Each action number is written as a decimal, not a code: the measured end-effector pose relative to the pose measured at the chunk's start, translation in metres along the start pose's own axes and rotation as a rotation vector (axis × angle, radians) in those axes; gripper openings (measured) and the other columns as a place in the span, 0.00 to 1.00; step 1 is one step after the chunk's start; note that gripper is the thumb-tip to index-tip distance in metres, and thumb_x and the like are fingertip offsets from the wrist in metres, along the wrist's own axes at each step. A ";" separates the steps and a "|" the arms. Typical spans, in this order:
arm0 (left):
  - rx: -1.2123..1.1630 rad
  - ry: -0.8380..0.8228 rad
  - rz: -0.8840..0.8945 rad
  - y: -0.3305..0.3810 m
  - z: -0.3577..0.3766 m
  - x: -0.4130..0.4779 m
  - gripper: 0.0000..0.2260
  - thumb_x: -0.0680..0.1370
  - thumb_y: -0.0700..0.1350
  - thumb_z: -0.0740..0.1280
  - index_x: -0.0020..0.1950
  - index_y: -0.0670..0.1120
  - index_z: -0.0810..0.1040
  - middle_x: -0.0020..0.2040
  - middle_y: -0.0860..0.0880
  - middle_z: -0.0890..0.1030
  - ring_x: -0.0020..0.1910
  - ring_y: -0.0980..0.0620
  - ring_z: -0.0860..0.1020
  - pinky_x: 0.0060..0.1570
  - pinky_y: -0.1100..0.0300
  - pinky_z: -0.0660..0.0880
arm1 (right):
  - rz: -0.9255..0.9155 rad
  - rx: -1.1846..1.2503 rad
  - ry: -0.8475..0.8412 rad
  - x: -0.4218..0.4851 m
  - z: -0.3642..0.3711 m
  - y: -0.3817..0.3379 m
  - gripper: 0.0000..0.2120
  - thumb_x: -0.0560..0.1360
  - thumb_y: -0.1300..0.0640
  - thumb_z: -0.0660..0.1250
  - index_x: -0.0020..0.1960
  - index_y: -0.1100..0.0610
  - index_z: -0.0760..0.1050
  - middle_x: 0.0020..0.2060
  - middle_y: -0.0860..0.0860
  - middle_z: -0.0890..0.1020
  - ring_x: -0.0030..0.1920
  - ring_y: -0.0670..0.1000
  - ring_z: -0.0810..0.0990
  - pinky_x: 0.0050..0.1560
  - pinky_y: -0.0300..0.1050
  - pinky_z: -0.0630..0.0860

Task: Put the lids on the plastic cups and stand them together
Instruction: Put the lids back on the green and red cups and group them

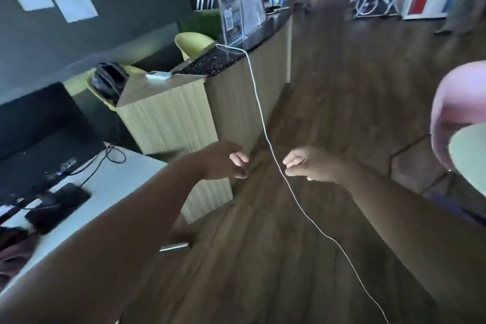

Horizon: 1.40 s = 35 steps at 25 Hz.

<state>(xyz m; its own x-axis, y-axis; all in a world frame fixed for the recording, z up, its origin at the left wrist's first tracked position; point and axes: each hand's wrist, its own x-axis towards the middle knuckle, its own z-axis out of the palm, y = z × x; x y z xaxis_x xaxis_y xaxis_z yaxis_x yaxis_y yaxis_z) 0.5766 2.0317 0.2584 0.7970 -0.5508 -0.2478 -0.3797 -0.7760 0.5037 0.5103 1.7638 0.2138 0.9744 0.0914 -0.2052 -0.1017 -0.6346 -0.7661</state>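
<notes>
No plastic cups or lids show in the head view. My left hand (226,162) and my right hand (307,164) are both stretched out in front of me above the wooden floor, each curled into a loose fist with nothing visible inside. A thin white cable (265,134) hangs between the two hands without touching either. The picture is blurred by motion.
A wood-panelled counter (168,118) stands at left with a laptop (202,60) the cable runs to. A white desk (110,184) with dark devices and cables is at lower left. Wooden floor (328,102) stretches ahead. A pink and pale green blurred object (462,123) fills the right edge.
</notes>
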 end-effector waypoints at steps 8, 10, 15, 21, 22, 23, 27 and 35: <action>0.040 -0.276 0.321 0.074 0.023 0.157 0.18 0.72 0.50 0.78 0.60 0.52 0.83 0.52 0.57 0.85 0.49 0.57 0.83 0.52 0.61 0.77 | 0.326 0.148 0.405 -0.042 -0.065 0.095 0.13 0.73 0.52 0.75 0.57 0.52 0.82 0.55 0.47 0.85 0.54 0.53 0.84 0.42 0.44 0.79; 0.088 -0.345 0.393 0.109 0.042 0.190 0.17 0.73 0.50 0.78 0.61 0.53 0.83 0.54 0.57 0.84 0.48 0.58 0.82 0.50 0.61 0.76 | 0.382 0.103 0.462 -0.066 -0.080 0.116 0.13 0.73 0.53 0.75 0.56 0.56 0.83 0.54 0.49 0.85 0.54 0.51 0.84 0.45 0.41 0.77; 0.132 -0.501 0.590 0.227 0.112 0.267 0.17 0.72 0.48 0.79 0.59 0.51 0.82 0.54 0.52 0.85 0.47 0.56 0.83 0.48 0.62 0.78 | 0.521 0.019 0.605 -0.123 -0.131 0.183 0.09 0.74 0.59 0.73 0.53 0.61 0.81 0.51 0.55 0.82 0.50 0.52 0.80 0.36 0.31 0.71; 0.181 -0.573 0.752 0.362 0.181 0.350 0.16 0.72 0.51 0.78 0.58 0.55 0.82 0.54 0.55 0.82 0.48 0.57 0.81 0.49 0.59 0.77 | 0.676 0.079 0.712 -0.163 -0.215 0.269 0.12 0.74 0.53 0.73 0.56 0.56 0.81 0.55 0.51 0.83 0.55 0.51 0.80 0.52 0.45 0.77; 0.191 -0.584 0.772 0.382 0.188 0.361 0.16 0.72 0.49 0.78 0.58 0.54 0.82 0.54 0.55 0.82 0.49 0.57 0.81 0.50 0.59 0.77 | 0.698 0.097 0.724 -0.168 -0.227 0.280 0.13 0.74 0.53 0.73 0.58 0.54 0.81 0.56 0.50 0.83 0.57 0.52 0.79 0.55 0.47 0.77; 0.196 -0.594 0.789 0.400 0.195 0.374 0.15 0.72 0.49 0.79 0.57 0.54 0.82 0.54 0.56 0.82 0.50 0.56 0.81 0.51 0.59 0.78 | 0.715 0.113 0.738 -0.172 -0.239 0.290 0.13 0.74 0.52 0.73 0.58 0.52 0.80 0.57 0.49 0.82 0.58 0.51 0.79 0.56 0.47 0.77; 0.178 -0.619 0.804 0.452 0.211 0.414 0.21 0.61 0.60 0.76 0.53 0.60 0.82 0.52 0.58 0.85 0.53 0.56 0.84 0.59 0.54 0.81 | 0.773 0.173 0.791 -0.177 -0.274 0.320 0.13 0.71 0.48 0.73 0.55 0.45 0.79 0.57 0.45 0.82 0.59 0.50 0.79 0.60 0.51 0.77; 0.204 -0.749 0.849 0.524 0.256 0.506 0.15 0.67 0.56 0.77 0.53 0.60 0.82 0.53 0.60 0.84 0.49 0.52 0.84 0.57 0.50 0.81 | 0.892 0.251 0.890 -0.155 -0.321 0.382 0.15 0.75 0.51 0.72 0.61 0.50 0.79 0.58 0.46 0.81 0.59 0.50 0.79 0.58 0.43 0.73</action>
<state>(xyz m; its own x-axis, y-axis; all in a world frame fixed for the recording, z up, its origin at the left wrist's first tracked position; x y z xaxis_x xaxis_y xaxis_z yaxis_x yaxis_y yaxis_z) 0.6604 1.2675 0.1851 -0.2055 -0.9112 -0.3571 -0.7838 -0.0652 0.6176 0.3848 1.2605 0.1485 0.3379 -0.8913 -0.3024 -0.7246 -0.0413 -0.6879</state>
